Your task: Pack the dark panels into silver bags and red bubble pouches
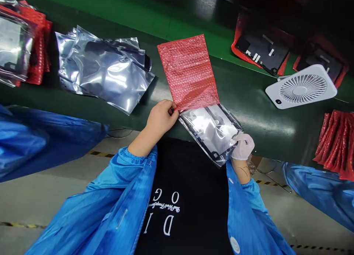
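The green worktop (249,103) was spread across the view, and on its left part a pile of silvery bags (102,68) was laid. A red bubble pouch (186,66) was set at the middle, its near edge lapped over the far end of a bagged panel (212,127), which was held slanting beyond the worktop's near edge. To the right, a white fan (301,87) was placed. The pouch's near left corner was pinched by the left hand (163,114); the panel's near right end was gripped by the gloved right hand (243,146), its fingers partly hidden.
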`<move>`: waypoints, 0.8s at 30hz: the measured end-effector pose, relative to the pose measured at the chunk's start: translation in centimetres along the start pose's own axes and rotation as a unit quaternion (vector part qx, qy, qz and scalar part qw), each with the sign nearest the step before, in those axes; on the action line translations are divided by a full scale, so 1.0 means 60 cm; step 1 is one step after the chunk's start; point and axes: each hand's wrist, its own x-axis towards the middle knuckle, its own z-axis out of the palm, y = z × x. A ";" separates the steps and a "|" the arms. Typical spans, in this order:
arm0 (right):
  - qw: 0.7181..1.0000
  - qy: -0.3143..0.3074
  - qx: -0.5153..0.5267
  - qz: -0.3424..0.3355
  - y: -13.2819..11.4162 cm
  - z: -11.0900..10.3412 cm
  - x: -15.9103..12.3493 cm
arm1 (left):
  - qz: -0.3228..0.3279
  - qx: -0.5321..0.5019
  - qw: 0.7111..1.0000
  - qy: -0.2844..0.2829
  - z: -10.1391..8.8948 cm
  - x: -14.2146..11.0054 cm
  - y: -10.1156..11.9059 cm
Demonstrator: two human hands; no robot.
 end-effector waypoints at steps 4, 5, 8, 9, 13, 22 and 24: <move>0.998 0.050 -0.024 0.041 0.006 0.016 -0.013 | -0.078 -0.120 0.989 -0.016 0.005 -0.020 0.017; 0.996 0.062 -0.024 0.052 0.005 0.021 -0.016 | -0.087 -0.138 0.986 -0.015 0.008 -0.029 0.026; 0.995 0.077 -0.009 0.070 -0.003 0.037 -0.028 | -0.064 -0.163 0.984 -0.033 0.025 -0.060 0.058; 0.995 0.070 0.001 0.069 -0.008 0.040 -0.031 | -0.054 -0.169 0.983 -0.042 0.031 -0.068 0.067; 0.995 -0.055 0.060 0.062 -0.029 0.027 -0.032 | -0.123 -0.286 0.949 -0.053 0.052 -0.073 0.074; 0.916 -0.364 0.121 0.114 -0.062 0.039 0.025 | -0.170 -0.443 0.880 0.013 0.044 -0.035 0.041; 0.945 -0.311 0.064 0.082 -0.071 0.085 0.049 | -0.175 -0.467 0.865 -0.053 0.039 -0.039 0.038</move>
